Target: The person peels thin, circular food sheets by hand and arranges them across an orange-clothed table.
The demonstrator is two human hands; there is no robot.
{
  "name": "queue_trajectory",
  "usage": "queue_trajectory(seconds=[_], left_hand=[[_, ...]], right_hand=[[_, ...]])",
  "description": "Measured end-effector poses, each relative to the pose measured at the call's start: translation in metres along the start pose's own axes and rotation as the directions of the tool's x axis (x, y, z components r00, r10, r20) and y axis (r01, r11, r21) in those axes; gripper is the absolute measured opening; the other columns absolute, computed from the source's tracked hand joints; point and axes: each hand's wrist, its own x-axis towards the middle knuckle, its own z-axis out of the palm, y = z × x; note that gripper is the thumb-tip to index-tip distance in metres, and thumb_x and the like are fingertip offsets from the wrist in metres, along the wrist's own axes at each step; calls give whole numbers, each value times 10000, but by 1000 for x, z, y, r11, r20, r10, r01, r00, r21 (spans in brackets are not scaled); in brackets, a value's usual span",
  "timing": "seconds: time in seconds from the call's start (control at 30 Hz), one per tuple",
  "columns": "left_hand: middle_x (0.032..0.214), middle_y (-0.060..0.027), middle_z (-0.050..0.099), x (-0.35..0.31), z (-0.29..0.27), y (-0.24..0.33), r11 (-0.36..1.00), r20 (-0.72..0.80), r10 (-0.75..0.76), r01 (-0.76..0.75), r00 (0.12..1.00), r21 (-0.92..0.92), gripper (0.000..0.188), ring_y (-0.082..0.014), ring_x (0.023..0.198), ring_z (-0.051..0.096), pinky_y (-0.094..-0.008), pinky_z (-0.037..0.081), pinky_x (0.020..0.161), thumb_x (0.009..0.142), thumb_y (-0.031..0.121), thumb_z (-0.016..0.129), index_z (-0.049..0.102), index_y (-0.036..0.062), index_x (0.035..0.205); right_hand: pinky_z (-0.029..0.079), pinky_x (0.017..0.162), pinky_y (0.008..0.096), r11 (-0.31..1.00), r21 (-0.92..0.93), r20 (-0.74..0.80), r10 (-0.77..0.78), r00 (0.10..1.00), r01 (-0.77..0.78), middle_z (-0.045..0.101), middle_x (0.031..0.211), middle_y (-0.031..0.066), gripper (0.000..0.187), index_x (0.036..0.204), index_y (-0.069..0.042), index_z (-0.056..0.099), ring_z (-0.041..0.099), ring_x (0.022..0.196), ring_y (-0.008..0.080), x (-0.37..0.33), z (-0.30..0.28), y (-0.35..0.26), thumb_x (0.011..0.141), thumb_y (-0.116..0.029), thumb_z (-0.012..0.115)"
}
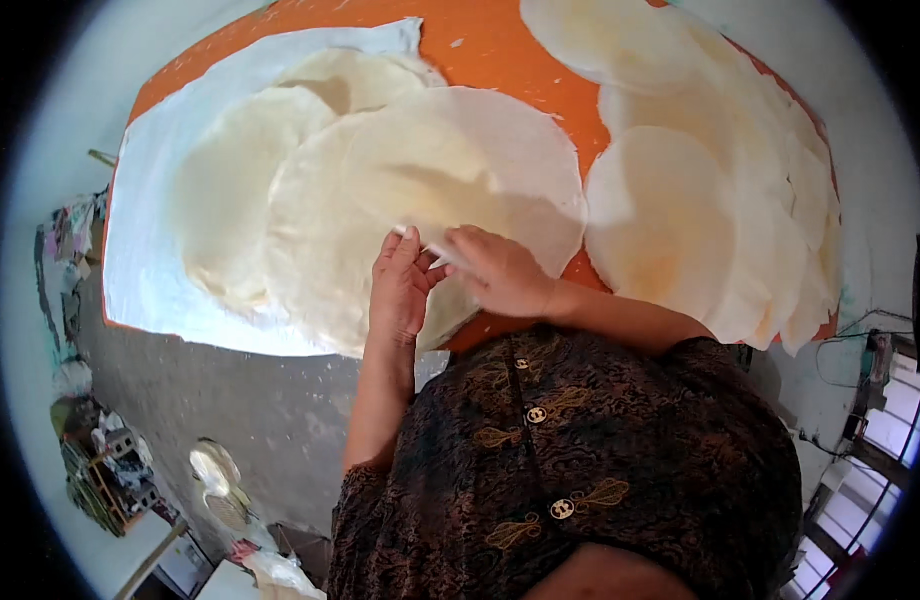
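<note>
Large, thin, round cream-coloured dough sheets overlap on a white cloth in front of me. Over the near part of the top sheet, my left hand is raised with its fingers curled and its thumb up. Beside it on the right, my right hand has its fingers bent in towards the left one and is slightly blurred. A narrow pale strip shows between the fingers of both hands. Whether it is a loose piece or part of a sheet's edge, I cannot tell.
The orange table shows between the cloth and a second spread of overlapping round sheets on the right. Below the table's left part lies grey floor. Piled household things stand by the left wall, and a window is at the far right.
</note>
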Motion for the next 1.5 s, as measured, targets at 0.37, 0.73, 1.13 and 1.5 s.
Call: queue_trajectory(seconds=[0.37, 0.73, 1.13, 1.5], left_hand=[[963, -114, 509, -57, -160, -6, 874, -634, 457, -182, 624, 450, 477, -148, 758, 501, -258, 419, 611, 778, 161, 645, 404, -42, 1136], [886, 3, 605, -64, -143, 12, 972, -243, 237, -229, 941, 59, 265, -83, 736, 531, -244, 402, 621, 832, 234, 593, 564, 52, 1022], [904, -22, 587, -60, -113, 17, 938, -166, 313, -332, 935, -101, 156, -104, 805, 553, -224, 430, 670, 823, 110, 565, 534, 57, 966], [1001, -172, 562, -27, -127, 18, 987, -438, 158, -140, 885, 74, 353, -260, 861, 578, -363, 492, 722, 815, 110, 518, 478, -87, 1104]], right_hand=[[451, 586, 363, 974, -167, -43, -162, 986, 153, 564, 715, 162, 112, 826, -4, 533, 573, 651, 286, 61, -43, -66, 792, -94, 476], [456, 617, 447, 981, -189, 354, 25, 935, 45, 598, 748, 157, 163, 756, -26, 562, 584, 701, 347, 81, 105, -93, 756, -163, 474], [450, 651, 431, 995, 14, 443, 81, 893, -97, 593, 807, 168, 244, 864, -19, 551, 578, 770, 334, 86, 74, -104, 732, -224, 535], [449, 656, 417, 971, 78, 297, 195, 935, -227, 601, 834, 178, 249, 919, -11, 564, 580, 758, 304, 106, 78, -67, 706, -113, 486]])
